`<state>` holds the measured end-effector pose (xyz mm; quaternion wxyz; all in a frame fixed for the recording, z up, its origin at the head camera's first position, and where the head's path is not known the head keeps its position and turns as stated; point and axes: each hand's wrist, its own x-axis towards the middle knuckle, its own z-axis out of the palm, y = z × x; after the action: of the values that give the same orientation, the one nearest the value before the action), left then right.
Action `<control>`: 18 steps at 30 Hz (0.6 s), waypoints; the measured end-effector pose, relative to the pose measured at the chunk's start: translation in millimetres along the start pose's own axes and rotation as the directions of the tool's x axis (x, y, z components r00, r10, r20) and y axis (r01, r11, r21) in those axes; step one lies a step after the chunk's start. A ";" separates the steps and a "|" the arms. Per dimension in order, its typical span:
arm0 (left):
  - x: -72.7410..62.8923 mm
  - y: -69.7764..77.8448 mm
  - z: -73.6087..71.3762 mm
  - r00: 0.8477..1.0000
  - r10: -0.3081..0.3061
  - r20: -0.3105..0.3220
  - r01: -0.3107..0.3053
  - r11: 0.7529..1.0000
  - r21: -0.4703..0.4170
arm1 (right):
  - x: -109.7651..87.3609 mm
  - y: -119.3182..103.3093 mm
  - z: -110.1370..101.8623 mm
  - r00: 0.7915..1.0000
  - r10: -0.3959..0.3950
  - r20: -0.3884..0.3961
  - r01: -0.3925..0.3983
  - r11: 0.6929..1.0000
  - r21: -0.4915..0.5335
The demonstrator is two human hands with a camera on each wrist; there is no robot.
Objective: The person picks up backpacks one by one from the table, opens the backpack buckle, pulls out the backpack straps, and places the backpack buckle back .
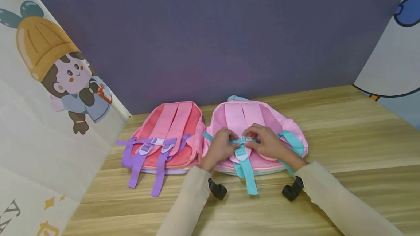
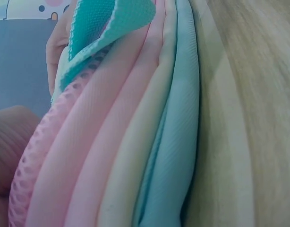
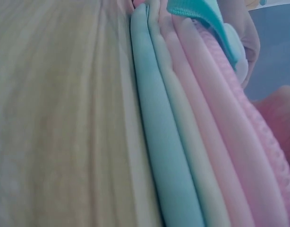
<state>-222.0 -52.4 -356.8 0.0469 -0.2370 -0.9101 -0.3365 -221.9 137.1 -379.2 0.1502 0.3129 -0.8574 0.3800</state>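
Observation:
A light pink backpack [image 1: 218, 119] with teal straps lies back-side up on the wooden table in the head view. My left hand [image 1: 221, 145] pinches the teal chest strap just left of a small buckle [image 1: 244, 140]. From the other side, my right hand [image 1: 267, 142] pinches the strap at the buckle's right end; the fingers partly cover it. Below hangs a teal webbing end [image 1: 251, 181] from a white adjuster [image 1: 241, 154]. Both wrist views mostly show the bag's layered edge [image 2: 112, 142], with a teal strap [image 3: 201, 12] near the top and the fingertips hidden.
Left of my hands lies a coral-pink backpack [image 1: 197, 137] with purple straps [image 1: 159, 177], its chest buckle [image 1: 158, 141] joined. A dark wall panel [image 1: 210, 39] rises behind both bags. Pale cartoon-printed walls [image 1: 26, 119] flank the wooden table [image 1: 361, 137].

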 end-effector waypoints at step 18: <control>-0.4 1.3 5.0 0.998 0.017 -0.059 -0.019 0.999 -0.035 | 0.3 0.8 0.3 1.000 0.006 -0.020 -0.005 0.999 0.054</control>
<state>-220.7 -48.5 -360.0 0.0726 -0.2361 -0.9001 -0.3588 -222.7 137.1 -379.7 0.1490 0.3105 -0.8461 0.4068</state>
